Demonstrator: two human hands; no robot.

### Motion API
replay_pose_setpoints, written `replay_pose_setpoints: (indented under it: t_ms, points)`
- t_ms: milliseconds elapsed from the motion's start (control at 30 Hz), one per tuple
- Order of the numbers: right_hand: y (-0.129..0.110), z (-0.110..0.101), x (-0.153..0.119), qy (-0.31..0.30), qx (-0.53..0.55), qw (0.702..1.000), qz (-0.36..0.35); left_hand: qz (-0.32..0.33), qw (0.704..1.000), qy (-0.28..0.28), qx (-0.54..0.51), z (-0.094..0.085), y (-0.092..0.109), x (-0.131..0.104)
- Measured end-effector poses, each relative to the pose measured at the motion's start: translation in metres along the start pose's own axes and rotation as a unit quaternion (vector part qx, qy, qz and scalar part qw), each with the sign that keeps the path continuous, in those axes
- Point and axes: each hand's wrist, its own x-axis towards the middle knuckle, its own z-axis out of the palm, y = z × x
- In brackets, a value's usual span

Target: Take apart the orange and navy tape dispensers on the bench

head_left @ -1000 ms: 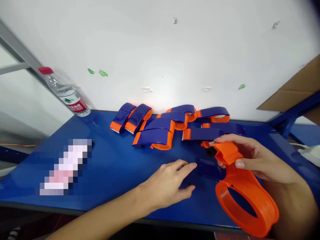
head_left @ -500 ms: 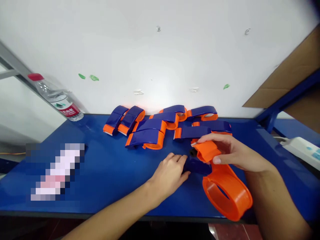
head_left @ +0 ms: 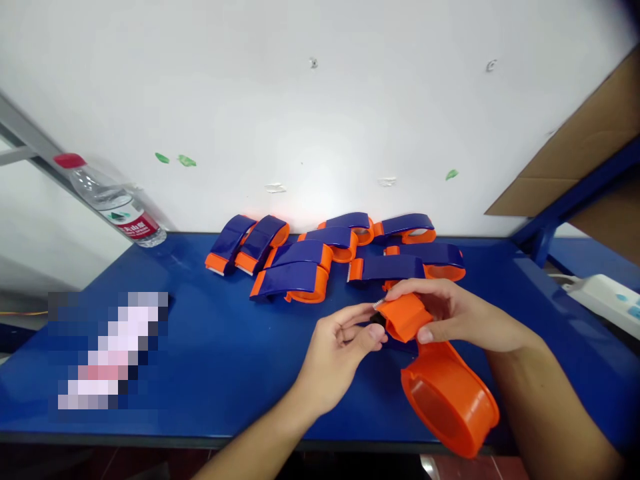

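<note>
My right hand [head_left: 463,317] grips an orange tape dispenser [head_left: 450,393] by its narrow front end, thumb on the near side and fingers over the top. A toothed metal blade [head_left: 379,305] sticks out at that end, and the ring-shaped part hangs toward me. My left hand [head_left: 330,360] is closed, thumb and fingers pinching at a small black piece [head_left: 379,320] by the blade end. Its full shape is hidden by the fingers. Behind the dispenser, partly covered, a dark blue curved piece [head_left: 406,346] lies on the table.
Several orange tape dispensers with blue covers [head_left: 295,277] lie along the white wall [head_left: 300,120] on the blue table [head_left: 220,373]. A water bottle [head_left: 117,207] leans at the back left. A blurred pale item [head_left: 123,340] lies left; a white power strip [head_left: 607,300] is far right.
My left hand has lifted off the blue piece and turned, its fingertips now at the black piece. The dispenser in my right hand has shifted slightly left and toward me.
</note>
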Motion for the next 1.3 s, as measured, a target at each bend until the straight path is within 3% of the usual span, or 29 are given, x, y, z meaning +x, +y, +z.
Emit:
replay_pose_setpoints:
  t_ms: [167, 367, 667, 900, 1067, 1200, 1300]
  points:
    - [0.002, -0.004, -0.001, -0.032, -0.016, 0.999, -0.007, -0.038, 0.991, 0.041, -0.120, 0.012, -0.007, 0.001]
    - [0.007, -0.010, 0.002, -0.108, 0.009, 0.992, -0.069, -0.017, 0.981, -0.025, -0.192, 0.016, -0.016, -0.004]
    - [0.019, -0.018, 0.009, -0.190, 0.070, 0.974, -0.099, 0.016, 0.971, -0.004, -0.238, 0.029, -0.019, -0.006]
    - [0.016, -0.013, 0.002, -0.134, 0.079, 0.984, -0.082, 0.054, 0.975, 0.035, -0.211, 0.038, -0.010, -0.004]
    - [0.011, -0.009, -0.002, -0.104, 0.110, 0.987, -0.050, 0.054, 0.967, 0.009, -0.251, 0.042, -0.008, -0.004]
    - [0.009, -0.012, -0.009, -0.068, 0.166, 0.984, -0.023, 0.058, 0.975, 0.014, -0.216, 0.030, -0.011, -0.005]
    - [0.011, -0.018, -0.018, 0.002, 0.167, 0.986, -0.014, 0.093, 0.990, 0.040, -0.101, 0.014, -0.014, -0.009]
